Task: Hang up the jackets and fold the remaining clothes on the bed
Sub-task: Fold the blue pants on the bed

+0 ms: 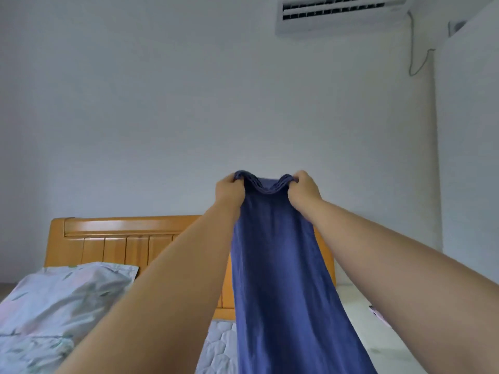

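A long blue garment (pixel 280 265) hangs in the air in front of me, its bunched top edge held up at about chest height. My left hand (pixel 229 191) grips the left end of that top edge. My right hand (pixel 303 191) grips the right end. Both arms are stretched out forward. The cloth falls straight down between my forearms and runs out of the bottom of the frame. The bed (pixel 218 344) with its quilted mattress lies below it.
An orange wooden headboard (pixel 118 241) stands against the white wall. A pale patterned pillow and bedding (pixel 62 295) lie at the left. A small pinkish object (pixel 378 314) rests on a white surface at the right. An air conditioner (pixel 343 14) hangs high on the wall.
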